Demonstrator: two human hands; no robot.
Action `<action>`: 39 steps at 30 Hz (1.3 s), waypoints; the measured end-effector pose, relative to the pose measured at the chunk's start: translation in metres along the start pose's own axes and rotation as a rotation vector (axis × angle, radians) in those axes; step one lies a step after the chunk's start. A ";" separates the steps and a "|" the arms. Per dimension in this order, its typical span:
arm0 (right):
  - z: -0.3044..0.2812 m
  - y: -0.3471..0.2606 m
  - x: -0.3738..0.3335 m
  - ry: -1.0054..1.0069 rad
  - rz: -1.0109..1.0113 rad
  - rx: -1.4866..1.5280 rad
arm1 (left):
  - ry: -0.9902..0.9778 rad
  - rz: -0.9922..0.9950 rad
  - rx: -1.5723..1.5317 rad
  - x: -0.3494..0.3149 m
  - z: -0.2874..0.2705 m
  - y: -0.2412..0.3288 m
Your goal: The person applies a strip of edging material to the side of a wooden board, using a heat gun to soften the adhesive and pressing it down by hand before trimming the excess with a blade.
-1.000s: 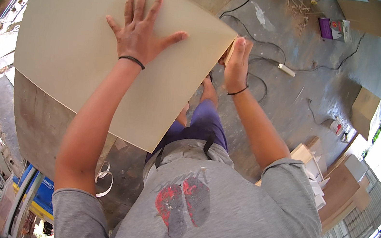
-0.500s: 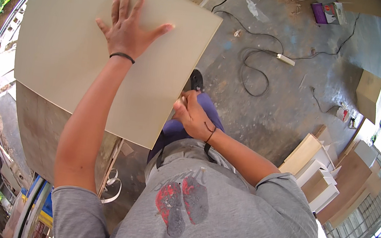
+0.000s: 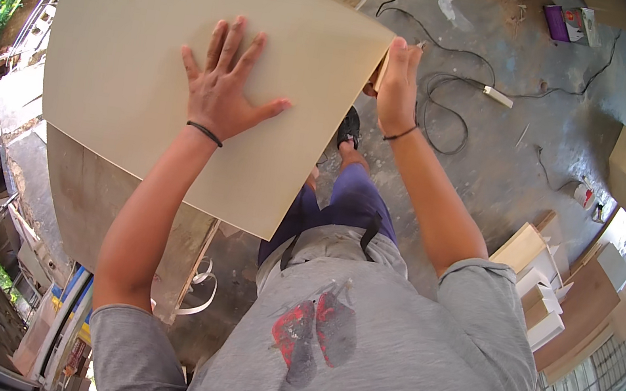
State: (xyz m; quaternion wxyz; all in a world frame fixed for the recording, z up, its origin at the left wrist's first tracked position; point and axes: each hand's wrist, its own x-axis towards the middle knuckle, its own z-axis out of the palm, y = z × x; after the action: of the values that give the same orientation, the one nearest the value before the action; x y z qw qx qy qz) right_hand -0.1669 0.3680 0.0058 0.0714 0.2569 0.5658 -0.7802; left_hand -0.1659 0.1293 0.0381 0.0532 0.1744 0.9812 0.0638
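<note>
A large pale cream panel (image 3: 141, 51) lies flat on a worn wooden worktable (image 3: 102, 190), its right edge jutting past the table. My left hand (image 3: 223, 95) rests palm down on the panel's face, fingers spread. At the panel's far right corner, my right hand (image 3: 398, 87) is closed against the edge, thumb side up. Between its fingers and the edge shows a sliver of a small tan block (image 3: 381, 73); most of it is hidden by the hand, so its exact kind cannot be made out.
On the concrete floor a black cable (image 3: 459, 124) loops around a white power strip (image 3: 498, 97). A purple box (image 3: 559, 24) lies at the far right. Cut boards (image 3: 591, 295) and white box pieces (image 3: 544, 316) are stacked at the right. A white strip (image 3: 206, 300) curls beside the table.
My right hand has slid along the panel's right edge, from its near part to the far corner. My left hand has stayed spread on the panel, appearing slightly lower in view.
</note>
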 end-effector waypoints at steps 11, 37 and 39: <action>-0.007 0.056 -0.103 -0.124 -0.059 -0.341 | 0.075 0.051 -0.015 0.003 0.007 0.002; 0.007 0.103 -0.199 -0.211 -0.093 -0.663 | 0.186 0.014 0.039 0.009 0.019 0.003; 0.018 0.138 -0.246 -0.202 -0.130 -0.457 | 0.181 0.001 0.057 0.007 0.020 0.002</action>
State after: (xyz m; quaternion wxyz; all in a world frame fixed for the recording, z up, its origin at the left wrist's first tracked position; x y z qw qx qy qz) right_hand 0.0945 0.2593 0.0115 0.1336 0.1182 0.7327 -0.6568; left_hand -0.1692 0.1363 0.0178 -0.0409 0.1698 0.9833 0.0512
